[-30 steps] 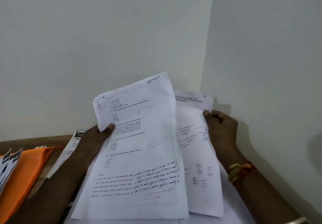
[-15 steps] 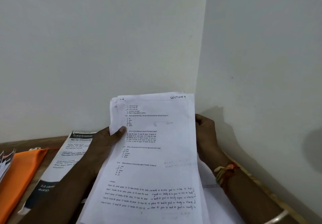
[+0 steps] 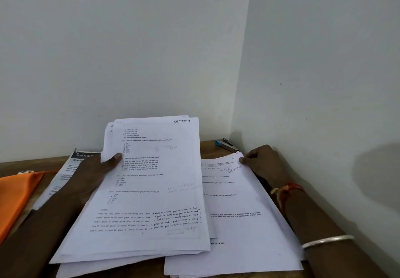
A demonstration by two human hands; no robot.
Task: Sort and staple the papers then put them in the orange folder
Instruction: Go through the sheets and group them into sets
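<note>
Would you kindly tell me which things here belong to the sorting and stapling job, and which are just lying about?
For the job: held papers, papers on the table, stapler, orange folder.
Lying about: printed leaflet with a dark header.

Office desk (image 3: 216,145) — papers (image 3: 151,191), stapler (image 3: 226,145).

Two plain off-white walls meet in a vertical corner (image 3: 245,72). The back wall (image 3: 108,50) is evenly lit and greyish. The side wall (image 3: 324,40), on the right, looks a shade paler; it carries a small dark speck (image 3: 280,83) and a soft grey shadow (image 3: 376,174) low near the right edge. A brown wooden table (image 3: 208,147) stands in the corner, its far edge against the back wall. The light is soft and diffuse.
</note>
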